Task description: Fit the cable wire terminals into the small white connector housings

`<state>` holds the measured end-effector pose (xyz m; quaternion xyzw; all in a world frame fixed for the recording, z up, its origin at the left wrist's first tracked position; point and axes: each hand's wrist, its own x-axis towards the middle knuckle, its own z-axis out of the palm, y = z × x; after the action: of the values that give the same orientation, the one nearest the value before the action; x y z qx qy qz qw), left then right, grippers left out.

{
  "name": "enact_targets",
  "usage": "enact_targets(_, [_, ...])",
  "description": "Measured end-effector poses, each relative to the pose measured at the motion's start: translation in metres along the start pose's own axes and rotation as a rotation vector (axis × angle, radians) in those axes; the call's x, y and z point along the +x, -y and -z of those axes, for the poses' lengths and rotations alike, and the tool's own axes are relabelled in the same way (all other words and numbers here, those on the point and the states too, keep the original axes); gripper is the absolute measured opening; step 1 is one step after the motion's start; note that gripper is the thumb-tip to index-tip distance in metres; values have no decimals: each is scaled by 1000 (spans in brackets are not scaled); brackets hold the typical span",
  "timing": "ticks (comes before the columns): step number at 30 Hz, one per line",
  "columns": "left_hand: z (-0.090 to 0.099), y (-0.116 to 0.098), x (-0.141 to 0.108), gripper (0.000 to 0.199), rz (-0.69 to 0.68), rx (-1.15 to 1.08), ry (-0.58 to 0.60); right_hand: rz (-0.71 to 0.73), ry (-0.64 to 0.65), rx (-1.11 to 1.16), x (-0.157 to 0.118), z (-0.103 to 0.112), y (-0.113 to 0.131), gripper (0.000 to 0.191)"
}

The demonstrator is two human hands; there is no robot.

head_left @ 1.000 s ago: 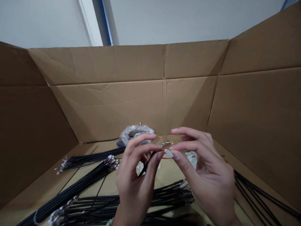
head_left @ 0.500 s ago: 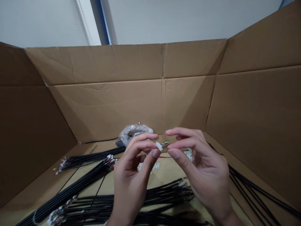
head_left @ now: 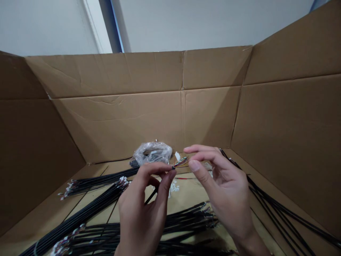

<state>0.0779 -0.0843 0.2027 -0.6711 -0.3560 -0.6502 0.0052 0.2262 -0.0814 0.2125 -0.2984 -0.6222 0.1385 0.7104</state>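
The left wall of a cardboard carton (head_left: 34, 160) rises at the far left, and on its floor two bundles of black cables (head_left: 93, 184) are laid out diagonally, their ends fitted with small white connectors. A further bundle of black cables (head_left: 128, 231) is spread across the bottom of the view, partly beneath the wrists. The left hand (head_left: 141, 209) is raised above these bundles, with its thumb and index fingertips (head_left: 170, 171) pressed together in a pinch on a single black cable (head_left: 151, 196). That cable is held in the air above the carton floor, and its end is split into thin coloured wires (head_left: 181, 162). Behind the pinch, a crumpled clear plastic bag (head_left: 151, 153) lies against the far wall. A small white connector (head_left: 177, 155) is seen just beyond the coloured wires, though whether it is joined to them cannot be told. Loose white pieces (head_left: 173, 188) and a thin red wire (head_left: 183, 178) lie on the floor below. The right hand (head_left: 226, 192) is held just beside the wire ends, its fingers spread and not gripping anything. More black cables (head_left: 282, 209) are strewn along the right side of the floor.
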Motion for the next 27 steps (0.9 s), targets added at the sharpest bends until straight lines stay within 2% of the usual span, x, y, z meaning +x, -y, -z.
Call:
enact_targets(3, [1, 1, 1, 22, -104, 12, 40, 81, -3, -47, -1, -2, 2, 15])
enact_targets(6, [3, 1, 3, 23, -121, 7, 71, 148, 1, -87, -1, -2, 3, 18])
enact_targets(11, [2, 4, 3, 24, -58, -103, 81, 264, 20, -155, -3, 1, 3, 21])
enact_targets(17, [2, 1, 6, 28, -49, -149, 131, 368, -12, -254, -3, 3, 3, 22])
enact_targets(22, [7, -5, 8, 24, 34, -208, 185, 389, -24, -287, -3, 5, 3, 25])
enact_targets(27, [5, -9, 10, 15, 151, -299, 167, 377, -21, -265, -2, 6, 3, 24])
